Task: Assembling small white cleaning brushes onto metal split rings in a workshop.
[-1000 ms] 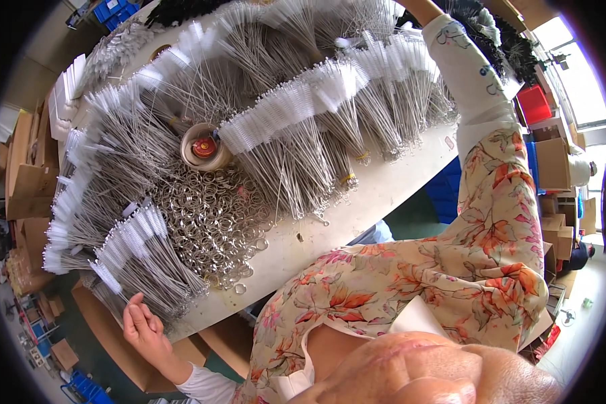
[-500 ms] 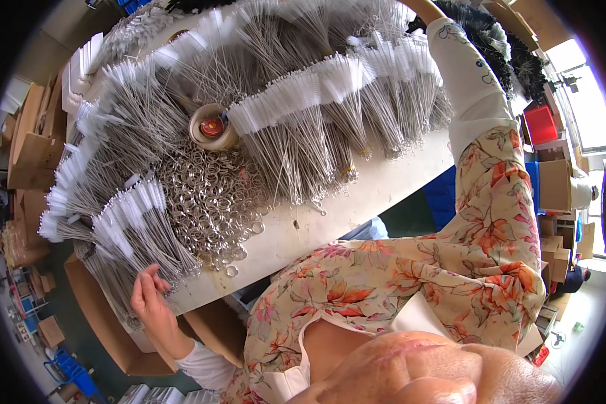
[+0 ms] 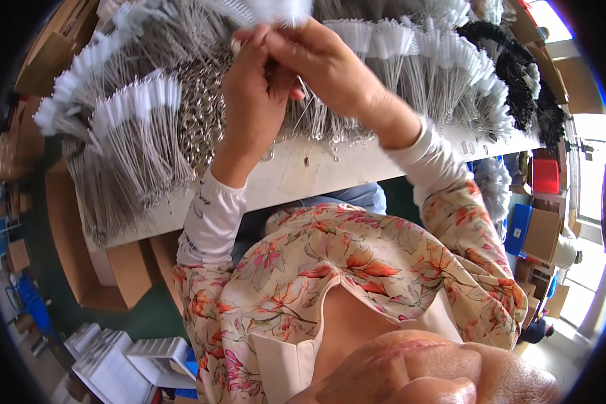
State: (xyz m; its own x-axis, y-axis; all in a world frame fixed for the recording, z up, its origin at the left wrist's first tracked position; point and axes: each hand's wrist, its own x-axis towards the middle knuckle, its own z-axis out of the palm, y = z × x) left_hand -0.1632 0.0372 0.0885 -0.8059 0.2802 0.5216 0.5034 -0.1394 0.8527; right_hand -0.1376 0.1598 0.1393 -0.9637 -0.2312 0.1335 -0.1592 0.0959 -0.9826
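Observation:
My two hands meet above the table near the top middle of the view. Fingers closed, my left hand [image 3: 252,108] and my right hand [image 3: 333,71] press together around a bunch of wire brushes [image 3: 286,9]. White bristle heads stick up past the fingertips; the wire stems are mostly hidden in the hands. Beneath and behind them lie bundles of similar white-bristled brushes, one group [image 3: 138,135] to the left and another [image 3: 444,67] to the right. A heap of metal rings [image 3: 202,101] is partly covered by my left arm.
The pale table [image 3: 296,168] carries the bundles right up to its near edge. Black-bristled brushes [image 3: 512,74] are piled at the right end. An open cardboard box [image 3: 81,249] stands below the left edge, with white plastic trays [image 3: 111,363] on the floor nearby. A red bin [image 3: 545,176] is far right.
My left hand has risen from beside the left bundles, and my right hand has come back from the far right. Both now meet on brushes. The view has shifted.

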